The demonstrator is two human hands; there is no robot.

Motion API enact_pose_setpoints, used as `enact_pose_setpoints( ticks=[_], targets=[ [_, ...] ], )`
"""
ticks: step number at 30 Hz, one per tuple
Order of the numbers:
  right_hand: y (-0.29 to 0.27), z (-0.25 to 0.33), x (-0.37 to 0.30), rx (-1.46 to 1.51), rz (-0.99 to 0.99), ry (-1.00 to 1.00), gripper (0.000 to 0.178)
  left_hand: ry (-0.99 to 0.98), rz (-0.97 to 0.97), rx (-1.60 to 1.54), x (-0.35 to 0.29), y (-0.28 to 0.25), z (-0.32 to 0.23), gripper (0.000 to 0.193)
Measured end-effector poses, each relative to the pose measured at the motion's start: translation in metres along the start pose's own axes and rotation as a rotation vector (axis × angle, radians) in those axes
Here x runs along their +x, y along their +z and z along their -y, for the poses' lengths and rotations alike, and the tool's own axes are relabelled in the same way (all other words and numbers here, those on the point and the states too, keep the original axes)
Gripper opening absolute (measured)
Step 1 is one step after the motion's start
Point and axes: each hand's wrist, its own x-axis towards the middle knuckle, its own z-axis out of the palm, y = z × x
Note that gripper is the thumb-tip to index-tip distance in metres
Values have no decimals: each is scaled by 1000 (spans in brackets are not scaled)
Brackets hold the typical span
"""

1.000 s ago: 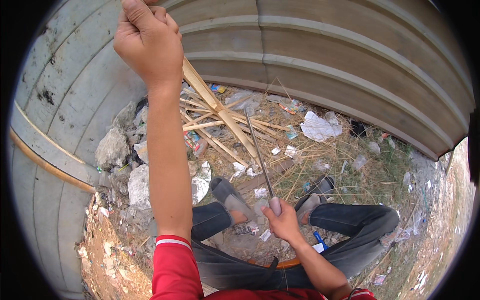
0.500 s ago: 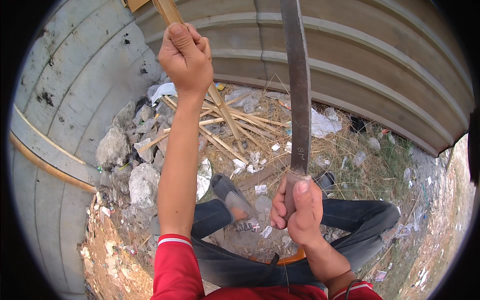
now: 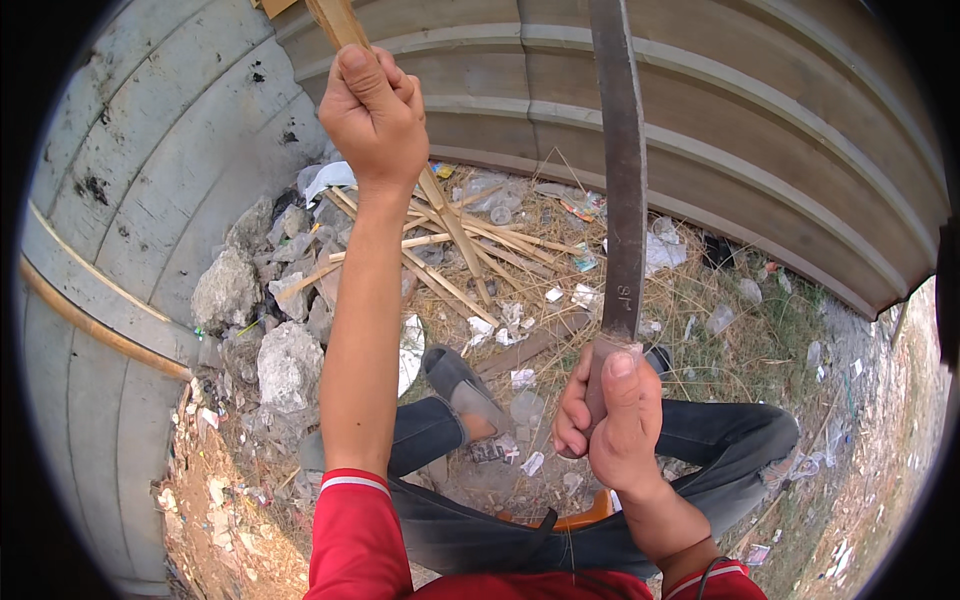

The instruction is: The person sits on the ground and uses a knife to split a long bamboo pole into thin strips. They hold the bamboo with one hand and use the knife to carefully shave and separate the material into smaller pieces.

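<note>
My left hand [image 3: 375,115] is raised at the upper left, its fingers closed round a bamboo strip [image 3: 337,20]. A length of bamboo slants down from behind that fist toward the pile, apparently the same strip. At the lower right my right hand [image 3: 615,415] grips the handle of a machete [image 3: 624,190]. Its long dark blade points away from me, upper end cut off by the picture's edge. Blade and strip are apart. Below and between the hands lies a loose heap of split bamboo strips [image 3: 520,240] on the littered ground.
Grey rocks [image 3: 290,365] are piled left of the heap. A pale panel wall [image 3: 170,130] stands at the left, a ribbed metal wall [image 3: 740,130] across the far side. My bent legs [image 3: 725,435] and shoe [image 3: 460,385] are below the hands. An orange seat [image 3: 585,515] shows under me.
My right hand and the machete have shifted slightly to the right, away from the strip. My left hand keeps its grip and has hardly moved.
</note>
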Motion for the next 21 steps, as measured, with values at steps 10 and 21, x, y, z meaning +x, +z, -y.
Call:
enact_pose_setpoints(
  ticks=[10, 21],
  targets=[
    [-87, -183, 16, -178, -113, 837, 47, -49, -57, -20, 5, -21, 0, 50],
    [-1, -55, 31, -112, -2, 106, 36, -260, -159, -169, 9, -28, -10, 53]
  ],
)
